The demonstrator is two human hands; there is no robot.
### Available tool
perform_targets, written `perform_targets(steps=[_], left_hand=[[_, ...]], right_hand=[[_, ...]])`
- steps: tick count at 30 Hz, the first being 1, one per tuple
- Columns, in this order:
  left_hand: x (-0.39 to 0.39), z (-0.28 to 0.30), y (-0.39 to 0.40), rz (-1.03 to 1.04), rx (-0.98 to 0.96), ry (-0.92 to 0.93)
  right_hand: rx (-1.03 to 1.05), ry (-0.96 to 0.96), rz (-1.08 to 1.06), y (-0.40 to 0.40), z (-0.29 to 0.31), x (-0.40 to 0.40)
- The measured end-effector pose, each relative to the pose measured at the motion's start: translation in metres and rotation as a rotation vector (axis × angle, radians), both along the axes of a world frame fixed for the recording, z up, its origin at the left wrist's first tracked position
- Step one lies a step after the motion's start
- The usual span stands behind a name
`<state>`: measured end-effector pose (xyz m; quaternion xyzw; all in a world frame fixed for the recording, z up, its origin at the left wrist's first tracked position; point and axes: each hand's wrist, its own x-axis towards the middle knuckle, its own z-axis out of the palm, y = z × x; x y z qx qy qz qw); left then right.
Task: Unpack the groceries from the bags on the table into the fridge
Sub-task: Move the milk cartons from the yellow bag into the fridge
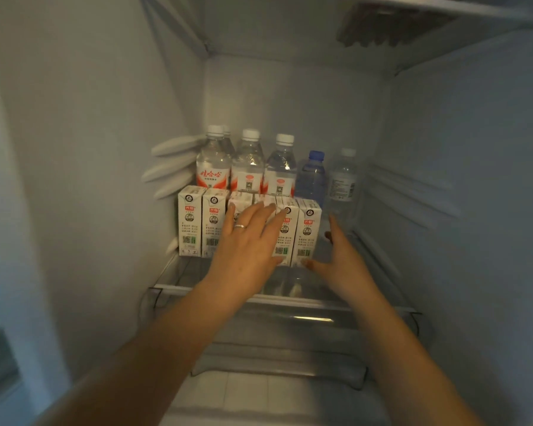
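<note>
White milk cartons (250, 226) crowd the glass shelf (259, 290); both hands, left (246, 241) and right (342, 259), are spread flat and holding nothing. A careless shove might topple the bottles (250, 167) behind.

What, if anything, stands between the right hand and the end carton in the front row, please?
Nothing visible does. The right hand is open beside the end milk carton, with only bare glass shelf between them.

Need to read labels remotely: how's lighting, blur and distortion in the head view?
Head view: dim bluish light; milk cartons and red-label bottles fairly sharp; left hand and right hand slightly motion-blurred; fridge walls bow with wide-angle distortion.
</note>
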<state>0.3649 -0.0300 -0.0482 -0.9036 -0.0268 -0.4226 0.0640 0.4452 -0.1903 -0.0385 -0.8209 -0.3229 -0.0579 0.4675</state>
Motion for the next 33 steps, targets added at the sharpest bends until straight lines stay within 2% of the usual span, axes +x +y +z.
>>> perform_targets(steps=[11, 22, 33], left_hand=[[-0.09, -0.039, -0.015, -0.205, -0.079, 0.042], [-0.227, -0.112, -0.048, -0.496, -0.137, 0.383], [-0.329, -0.195, -0.165, -0.861, -0.058, 0.584]], right_hand=[[-0.195, -0.329, -0.301, -0.043, -0.025, -0.1], [-0.386, -0.083, -0.523, -0.098, -0.099, -0.298], [-0.424, 0.184, -0.788, -0.209, -0.173, -0.487]])
